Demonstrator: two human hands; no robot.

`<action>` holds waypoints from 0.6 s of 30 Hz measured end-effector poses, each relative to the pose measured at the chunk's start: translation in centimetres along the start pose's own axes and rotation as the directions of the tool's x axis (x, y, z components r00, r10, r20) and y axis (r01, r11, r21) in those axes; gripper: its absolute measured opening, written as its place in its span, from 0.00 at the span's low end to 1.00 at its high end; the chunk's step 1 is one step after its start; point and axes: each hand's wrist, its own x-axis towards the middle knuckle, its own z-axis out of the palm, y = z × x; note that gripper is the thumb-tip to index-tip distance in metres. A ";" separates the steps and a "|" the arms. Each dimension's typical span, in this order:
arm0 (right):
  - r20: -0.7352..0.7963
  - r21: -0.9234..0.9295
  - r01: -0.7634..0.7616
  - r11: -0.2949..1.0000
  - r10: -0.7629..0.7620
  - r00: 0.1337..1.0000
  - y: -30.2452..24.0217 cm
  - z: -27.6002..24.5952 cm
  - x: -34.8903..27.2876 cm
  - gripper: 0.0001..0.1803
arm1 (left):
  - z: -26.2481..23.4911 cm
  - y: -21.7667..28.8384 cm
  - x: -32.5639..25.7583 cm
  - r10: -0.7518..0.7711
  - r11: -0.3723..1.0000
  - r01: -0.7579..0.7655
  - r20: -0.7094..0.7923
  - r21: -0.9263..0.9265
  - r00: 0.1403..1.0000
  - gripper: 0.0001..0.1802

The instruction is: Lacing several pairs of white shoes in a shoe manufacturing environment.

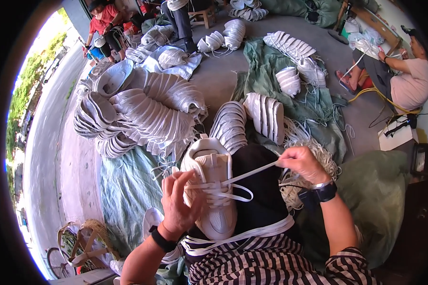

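A right hand [302,164] pinches a taut white shoelace [252,174] from the sneaker [218,222] on a worker's lap [257,202]; the left hand [179,205], half-spread, flanks it, grip unclear. Even tension should prevent twists.

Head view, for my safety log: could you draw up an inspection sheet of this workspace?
Surface: the person's dark-clad lap; green sheeting covers part of the floor.
Job's things: pale shoe on the lap, toe toward the person; white lace partly threaded, one length drawn out rightward.
Clutter: stacked shoe uppers ahead; loose lace bundle right of the lap.
Grip: left hand at the shoe's left side, fingers apart; right hand pinches the lace.
Cables: yellow cable beside the seated co-worker at right.
Surroundings: road at left; other people farther back.
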 end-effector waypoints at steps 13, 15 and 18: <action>0.277 -0.191 0.317 0.929 -0.259 0.925 -5.5 8.5 -4.2 0.15 | -1.2 -1.2 -2.1 -0.435 0.865 0.433 0.051 -0.251 0.899 0.05; 0.336 -0.277 0.418 0.865 -0.321 0.886 -4.1 9.2 -4.1 0.16 | -2.2 -0.4 -0.8 -0.534 0.658 0.546 0.190 -0.519 0.824 0.03; 0.269 -0.230 0.391 0.891 -0.328 0.906 -4.2 8.9 -4.3 0.12 | -3.4 -0.1 0.7 -0.497 0.560 0.546 0.275 -0.623 0.823 0.06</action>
